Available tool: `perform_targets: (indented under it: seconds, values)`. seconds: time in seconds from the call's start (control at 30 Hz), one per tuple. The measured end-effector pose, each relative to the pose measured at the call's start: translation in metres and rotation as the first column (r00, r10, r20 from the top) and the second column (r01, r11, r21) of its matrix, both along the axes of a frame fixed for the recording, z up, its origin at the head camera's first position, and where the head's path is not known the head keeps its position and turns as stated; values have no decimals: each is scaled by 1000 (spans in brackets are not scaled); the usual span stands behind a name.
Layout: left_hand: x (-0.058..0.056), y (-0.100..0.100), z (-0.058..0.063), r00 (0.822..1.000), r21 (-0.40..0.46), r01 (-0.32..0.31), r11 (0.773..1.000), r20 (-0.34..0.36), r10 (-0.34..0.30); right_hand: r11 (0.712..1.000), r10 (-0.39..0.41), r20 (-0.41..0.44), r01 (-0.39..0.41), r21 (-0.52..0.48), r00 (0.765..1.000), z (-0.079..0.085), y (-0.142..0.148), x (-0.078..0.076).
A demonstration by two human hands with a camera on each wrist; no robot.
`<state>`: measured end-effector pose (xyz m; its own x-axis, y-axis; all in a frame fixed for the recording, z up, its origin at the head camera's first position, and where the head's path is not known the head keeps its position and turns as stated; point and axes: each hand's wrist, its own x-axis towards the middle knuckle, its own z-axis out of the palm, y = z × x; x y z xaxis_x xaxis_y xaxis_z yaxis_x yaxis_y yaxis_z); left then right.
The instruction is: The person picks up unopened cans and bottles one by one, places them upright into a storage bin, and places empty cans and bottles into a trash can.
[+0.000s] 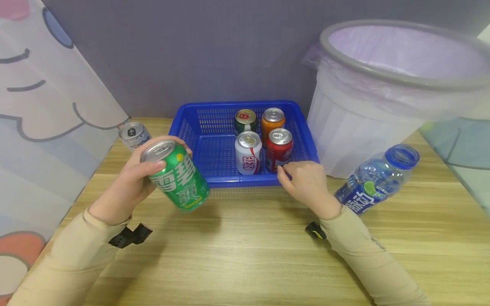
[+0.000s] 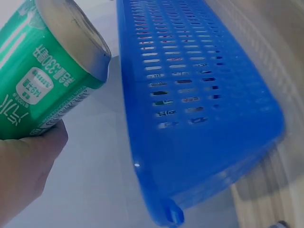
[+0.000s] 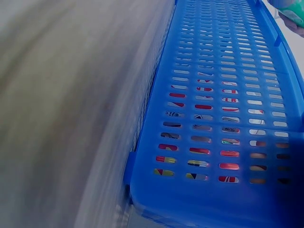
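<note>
My left hand (image 1: 132,174) grips a green soda can (image 1: 183,182), tilted, in front of the left part of the blue basket (image 1: 214,184). In the left wrist view, the can (image 2: 42,71) is beside the basket wall (image 2: 190,147). At the front rim, right of centre, my right hand (image 1: 306,182) holds the basket with fingers curled over the edge. Just behind those fingers stands a red can (image 1: 278,148). A white can (image 1: 248,155), an orange can (image 1: 272,123) and a dark green can (image 1: 245,121) stand near it in the basket.
A silvery can (image 1: 134,134) stands left of the basket, partly behind my left hand. A blue-tinted plastic bottle (image 1: 375,178), uncapped, is right of my right wrist. Behind it stands a white bin (image 1: 344,114) with a purple liner. A grey wall (image 1: 191,51) rises behind the wooden table (image 1: 229,255).
</note>
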<state>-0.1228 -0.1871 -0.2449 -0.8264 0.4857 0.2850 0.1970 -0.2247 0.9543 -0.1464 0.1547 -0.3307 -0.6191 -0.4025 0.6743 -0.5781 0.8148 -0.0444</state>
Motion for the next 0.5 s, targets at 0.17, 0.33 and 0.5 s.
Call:
perform_targets:
  seconds: [0.17,0.33,0.5]
  values:
    - [-5,10,11,998,-41,-63,997,8,63,1000,3,-7,-3,0,1000,0,0,-1]
    - [-17,18,24,990,-98,-133,986,30,136,1000,-6,0,6,-3,1000,0,0,0]
    - [-30,27,37,975,-207,-187,960,82,208,1000,-7,9,7,5,1000,0,0,0]
